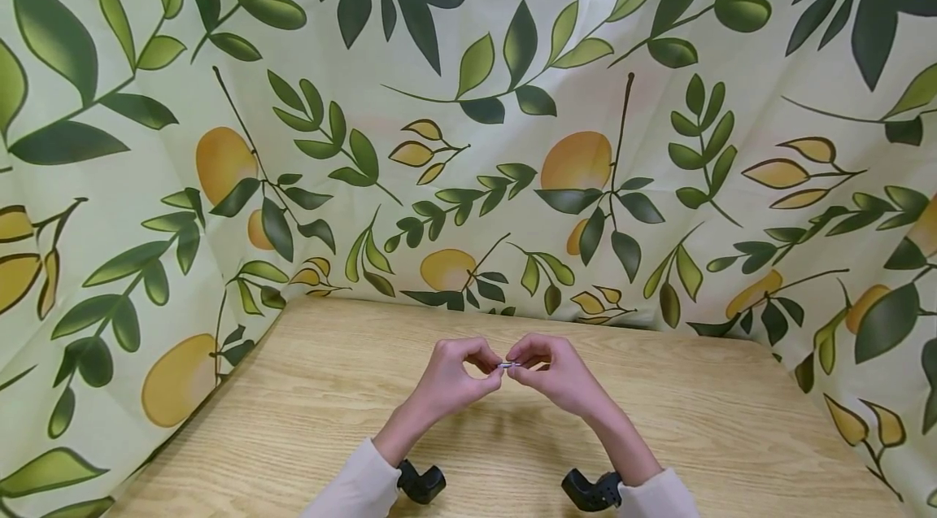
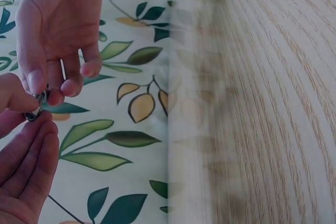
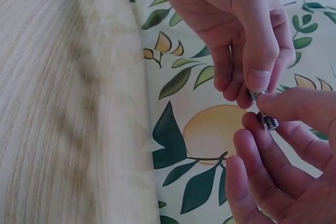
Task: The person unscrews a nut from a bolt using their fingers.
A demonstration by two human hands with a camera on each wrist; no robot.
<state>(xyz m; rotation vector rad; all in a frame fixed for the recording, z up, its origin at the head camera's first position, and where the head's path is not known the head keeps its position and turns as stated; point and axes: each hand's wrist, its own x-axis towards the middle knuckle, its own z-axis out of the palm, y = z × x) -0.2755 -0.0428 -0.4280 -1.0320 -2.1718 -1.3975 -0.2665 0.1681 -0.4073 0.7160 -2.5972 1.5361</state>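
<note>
In the head view my left hand (image 1: 455, 376) and my right hand (image 1: 558, 372) meet fingertip to fingertip above the table. Both pinch a small, shiny metal spring (image 1: 508, 364) held level between them. The right wrist view shows its tight coils (image 3: 271, 123) by the right hand's (image 3: 294, 166) thumb and forefinger, while the left hand (image 3: 247, 30) grips the other end. In the left wrist view, fingertips cover much of the spring (image 2: 33, 114); the left hand (image 2: 26, 166) is nearer and the right hand (image 2: 63, 19) lies beyond it.
A light wood-grain table (image 1: 307, 412) lies under the hands. Cloth printed with leaves and oranges (image 1: 468, 152) hangs behind it and along both sides. Black wrist mounts (image 1: 423, 484) sit at the sleeve cuffs.
</note>
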